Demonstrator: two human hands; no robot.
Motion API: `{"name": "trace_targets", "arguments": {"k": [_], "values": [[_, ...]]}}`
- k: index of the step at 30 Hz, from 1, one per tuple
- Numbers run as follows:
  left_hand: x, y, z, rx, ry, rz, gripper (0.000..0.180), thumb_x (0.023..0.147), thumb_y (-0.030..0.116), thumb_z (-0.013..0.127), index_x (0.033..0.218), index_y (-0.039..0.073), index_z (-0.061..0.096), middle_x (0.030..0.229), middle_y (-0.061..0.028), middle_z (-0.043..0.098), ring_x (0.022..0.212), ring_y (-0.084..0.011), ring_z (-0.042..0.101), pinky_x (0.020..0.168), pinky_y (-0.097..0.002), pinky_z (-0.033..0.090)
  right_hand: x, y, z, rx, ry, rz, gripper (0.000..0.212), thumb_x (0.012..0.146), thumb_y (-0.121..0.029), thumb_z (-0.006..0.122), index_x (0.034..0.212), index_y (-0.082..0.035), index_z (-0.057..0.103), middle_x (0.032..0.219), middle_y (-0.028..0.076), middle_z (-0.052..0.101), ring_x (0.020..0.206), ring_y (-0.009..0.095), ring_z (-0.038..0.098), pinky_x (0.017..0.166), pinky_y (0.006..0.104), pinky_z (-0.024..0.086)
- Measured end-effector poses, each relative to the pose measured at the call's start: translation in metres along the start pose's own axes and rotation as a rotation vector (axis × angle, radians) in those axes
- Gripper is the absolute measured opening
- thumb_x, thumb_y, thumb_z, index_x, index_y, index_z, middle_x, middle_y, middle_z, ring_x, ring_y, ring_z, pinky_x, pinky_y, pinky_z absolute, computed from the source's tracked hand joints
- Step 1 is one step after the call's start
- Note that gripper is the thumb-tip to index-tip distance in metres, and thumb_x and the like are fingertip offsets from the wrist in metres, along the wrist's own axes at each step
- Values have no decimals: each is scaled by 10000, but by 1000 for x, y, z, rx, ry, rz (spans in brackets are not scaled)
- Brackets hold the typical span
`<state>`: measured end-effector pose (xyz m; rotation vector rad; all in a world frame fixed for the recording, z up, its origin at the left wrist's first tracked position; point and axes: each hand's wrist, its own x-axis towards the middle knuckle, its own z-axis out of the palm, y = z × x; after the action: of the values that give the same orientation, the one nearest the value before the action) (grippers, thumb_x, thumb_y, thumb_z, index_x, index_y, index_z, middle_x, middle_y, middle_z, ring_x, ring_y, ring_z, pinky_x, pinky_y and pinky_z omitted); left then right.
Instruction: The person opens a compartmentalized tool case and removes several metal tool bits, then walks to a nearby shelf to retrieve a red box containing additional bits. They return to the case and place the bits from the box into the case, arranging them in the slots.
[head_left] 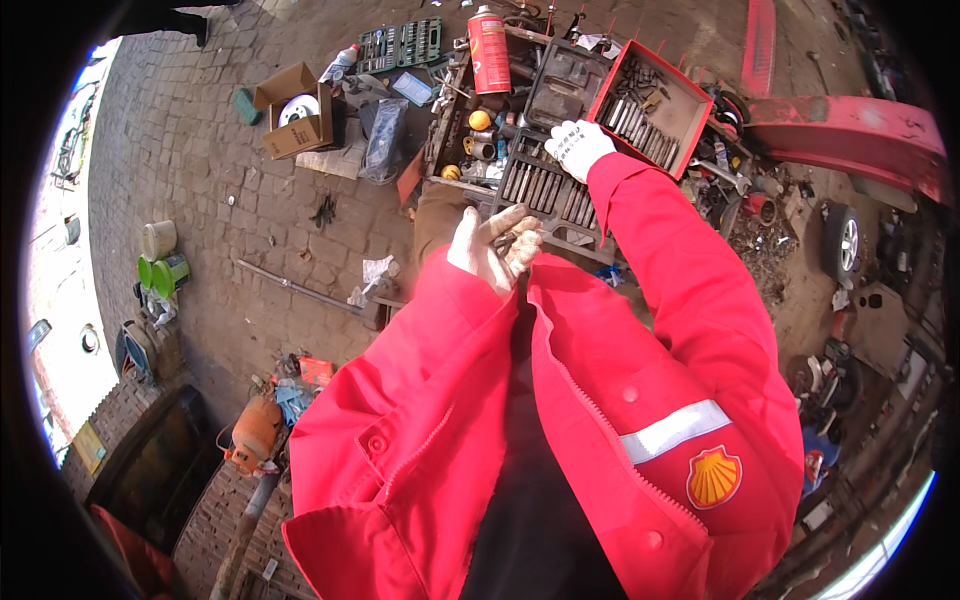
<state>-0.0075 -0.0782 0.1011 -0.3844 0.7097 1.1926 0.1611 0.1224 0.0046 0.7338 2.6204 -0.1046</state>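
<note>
My left hand [493, 247], in a soiled pale work glove, is turned palm up with its fingers curled round small dark metal pieces [508, 240]. Their exact kind is too small to tell. Farther off to the right, my right hand [582, 150], in a white glove with dark print, has its fingers bent at the edge of a dark tool case [565, 85]. Whatever its fingertips hold is hidden. The case lies open, with rows of metal bits [540, 190] in its near half. Beside it stands a red tray [690, 125] of similar bits and loose metal parts.
A red spray can [489, 55] stands at the back of the cluttered parts box. Leftward are a cardboard box [295, 110], a green socket set [400, 45] and a long metal bar [300, 288] on the paving. A red beam [850, 130] and a wheel [845, 243] are right.
</note>
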Motion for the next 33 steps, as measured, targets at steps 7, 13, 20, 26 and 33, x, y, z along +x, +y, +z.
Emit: {"name": "trace_targets", "arguments": {"k": [7,13,20,26,33], "values": [[-4,1,6,24,-17,9,881,917,630,567,1379,-102,403,1248,-271,557,968,-353,629,837,-418,553,23,-4,11,-27,-143,63,187,914,-143,554,999,-141,720,1052,56,676,1024,242,657,843,376,522],[-1,0,1,57,43,20,632,983,447,556,1306,-88,465,1143,-241,591,866,-301,620,731,-360,533,-1,-5,-23,197,55,154,179,837,-207,646,972,-126,732,1040,95,699,985,287,675,837,409,538],[1,-8,18,236,-66,-23,372,971,287,600,1173,-25,588,982,-123,644,741,-191,604,639,-271,483,-72,-49,-62,2564,326,-187,248,894,-126,666,1125,-36,651,1202,85,640,1071,159,621,948,319,499],[-16,-14,44,408,-179,39,293,953,287,641,1113,42,636,981,-71,674,761,-175,602,720,-318,490,-116,-87,-103,2845,220,-156,226,831,-169,744,987,-35,649,1302,73,558,1121,187,584,964,344,501],[-26,-8,54,460,-219,111,234,952,147,658,1119,-14,628,928,-58,674,742,-125,620,683,-269,512,-125,-91,-108,2512,442,-180,327,852,-201,722,1109,-12,650,1329,91,544,1183,194,557,1026,351,447]]}}
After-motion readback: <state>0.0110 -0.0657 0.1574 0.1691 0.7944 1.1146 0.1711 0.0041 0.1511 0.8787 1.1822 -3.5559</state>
